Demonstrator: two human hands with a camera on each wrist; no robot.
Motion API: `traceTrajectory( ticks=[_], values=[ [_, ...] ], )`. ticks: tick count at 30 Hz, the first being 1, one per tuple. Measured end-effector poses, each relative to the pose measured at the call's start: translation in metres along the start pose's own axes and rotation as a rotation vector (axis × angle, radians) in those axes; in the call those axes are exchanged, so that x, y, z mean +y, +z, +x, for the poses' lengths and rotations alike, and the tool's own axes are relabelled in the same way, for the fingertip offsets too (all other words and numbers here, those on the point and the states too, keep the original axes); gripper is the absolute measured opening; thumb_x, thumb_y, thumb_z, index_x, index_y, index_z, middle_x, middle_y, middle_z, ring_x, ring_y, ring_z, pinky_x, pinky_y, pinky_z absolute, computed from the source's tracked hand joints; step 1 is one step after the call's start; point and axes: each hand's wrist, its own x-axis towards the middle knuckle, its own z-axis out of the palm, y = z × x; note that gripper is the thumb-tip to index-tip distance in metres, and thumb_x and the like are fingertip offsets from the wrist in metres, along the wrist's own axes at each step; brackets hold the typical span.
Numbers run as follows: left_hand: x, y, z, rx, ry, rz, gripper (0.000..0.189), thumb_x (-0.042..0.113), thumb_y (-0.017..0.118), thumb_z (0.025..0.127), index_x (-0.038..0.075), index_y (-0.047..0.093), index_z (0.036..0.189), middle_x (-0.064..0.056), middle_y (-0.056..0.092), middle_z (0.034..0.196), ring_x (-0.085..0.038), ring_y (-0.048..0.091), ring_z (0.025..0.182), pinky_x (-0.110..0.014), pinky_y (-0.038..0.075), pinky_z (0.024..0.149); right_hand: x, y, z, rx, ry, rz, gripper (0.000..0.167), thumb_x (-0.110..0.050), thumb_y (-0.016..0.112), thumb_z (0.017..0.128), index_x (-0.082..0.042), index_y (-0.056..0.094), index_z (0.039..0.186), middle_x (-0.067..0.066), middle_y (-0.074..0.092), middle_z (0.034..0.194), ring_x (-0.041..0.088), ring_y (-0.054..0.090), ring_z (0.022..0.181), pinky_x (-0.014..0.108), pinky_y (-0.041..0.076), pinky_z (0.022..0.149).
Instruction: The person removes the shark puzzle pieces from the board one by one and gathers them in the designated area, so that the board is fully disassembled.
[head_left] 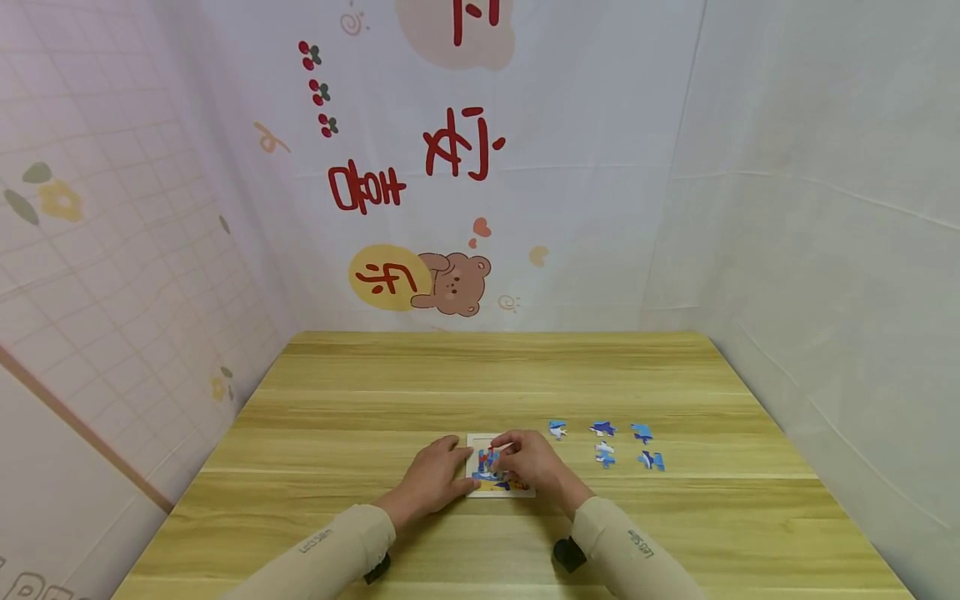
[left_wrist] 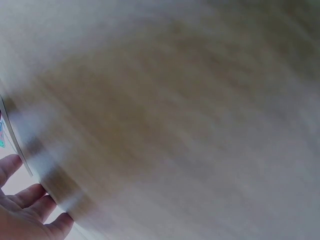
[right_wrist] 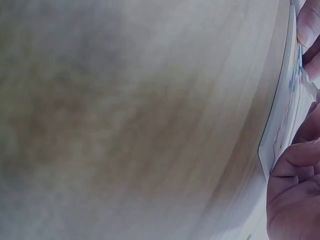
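A small jigsaw board [head_left: 475, 492] with a white frame lies on the table, its lower part filled with a blue and yellow picture. My left hand [head_left: 437, 477] rests along its left side, fingers loosely spread and thumb on the lower left of the frame. Over the board, my right hand [head_left: 534, 461] has curled fingers and pinches a small puzzle piece [head_left: 492, 450] with some red on it, mostly covered by the fingertips. The right wrist view shows the board [right_wrist: 284, 100] edge-on beside the curled right hand [right_wrist: 295, 192].
To the right of the board lie several loose blue and white puzzle pieces, among them one at the near right [head_left: 652, 460] and one nearest the board [head_left: 557, 429]. The wooden table [head_left: 360, 375] meets printed white cloth walls [head_left: 585, 208] at the back and sides.
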Motion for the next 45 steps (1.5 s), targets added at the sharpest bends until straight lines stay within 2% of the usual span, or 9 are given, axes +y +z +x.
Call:
traceTrajectory(
  ticks=[5,13,20,29,35,45],
  values=[
    [-0.001,0.003,0.001,-0.004,-0.013,0.006,0.056,0.037,0.071,0.090,0.000,0.063,0.130,-0.026,0.053,0.136,-0.042,0.048,0.127,-0.056,0.039,0.104,-0.002,-0.005,-0.003,0.006,0.021,0.050,0.026,-0.002,0.072,0.088,-0.002,0.068,0.113,0.005,0.062,0.085,0.015,0.053,0.069,0.028,0.046,0.061],
    [0.003,-0.001,0.001,-0.012,-0.026,-0.009,0.055,0.036,0.072,0.090,-0.001,0.063,0.130,-0.026,0.052,0.137,-0.042,0.048,0.128,-0.056,0.039,0.104,0.004,-0.020,-0.006,0.022,-0.008,0.050,0.024,-0.002,0.068,0.090,-0.001,0.068,0.114,0.005,0.065,0.084,0.018,0.057,0.069,0.031,0.050,0.063],
    [0.003,-0.001,0.001,-0.015,-0.031,-0.006,0.055,0.034,0.072,0.090,0.000,0.062,0.131,-0.025,0.051,0.138,-0.041,0.047,0.129,-0.056,0.038,0.105,0.012,-0.035,-0.010,0.057,0.031,0.108,0.024,-0.002,0.069,0.091,-0.001,0.067,0.115,0.006,0.063,0.086,0.019,0.057,0.071,0.032,0.051,0.064],
    [0.003,-0.002,0.000,-0.020,-0.034,-0.016,0.055,0.034,0.072,0.090,-0.001,0.062,0.131,-0.026,0.051,0.138,-0.042,0.047,0.129,-0.056,0.038,0.104,0.025,-0.058,-0.020,0.107,0.052,0.106,0.024,0.000,0.070,0.089,0.002,0.067,0.113,0.007,0.063,0.083,0.020,0.057,0.064,0.031,0.048,0.060],
    [0.006,-0.004,0.000,-0.027,-0.042,-0.019,0.055,0.033,0.073,0.090,-0.001,0.062,0.131,-0.025,0.051,0.138,-0.042,0.047,0.129,-0.057,0.038,0.104,0.034,-0.073,-0.023,0.150,0.100,0.086,0.022,-0.001,0.071,0.088,-0.001,0.068,0.110,0.006,0.062,0.083,0.019,0.056,0.065,0.030,0.048,0.059],
    [0.008,-0.005,-0.001,-0.040,-0.059,-0.028,0.056,0.034,0.073,0.090,-0.001,0.061,0.132,-0.025,0.050,0.139,-0.041,0.046,0.130,-0.057,0.038,0.105,0.041,-0.083,-0.025,0.177,0.155,0.063,0.021,0.001,0.070,0.087,-0.003,0.069,0.108,0.008,0.062,0.084,0.021,0.057,0.064,0.030,0.046,0.058]
  ],
)
